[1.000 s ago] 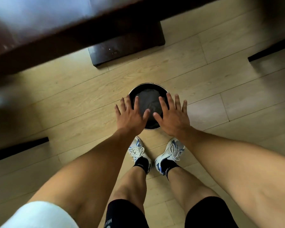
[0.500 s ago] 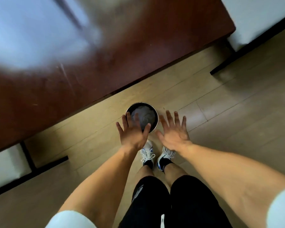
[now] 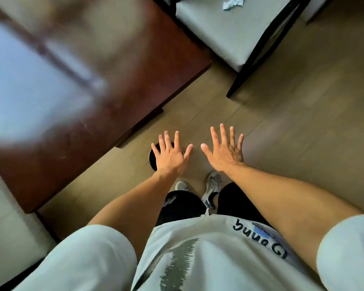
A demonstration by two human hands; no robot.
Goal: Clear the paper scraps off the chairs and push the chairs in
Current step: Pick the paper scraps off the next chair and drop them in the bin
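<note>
Pale wood plank floor (image 3: 302,114), glossy dark wooden table (image 3: 118,66), daylight glare

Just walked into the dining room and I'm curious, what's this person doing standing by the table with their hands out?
A person stands beside the dark red-brown wooden table, both hands spread and holding nothing. The left hand hangs over a small round black bin on the floor; the right hand is beside it. A crumpled white paper scrap lies on the grey cushioned seat of a black-framed chair, which is not pushed in.
</note>
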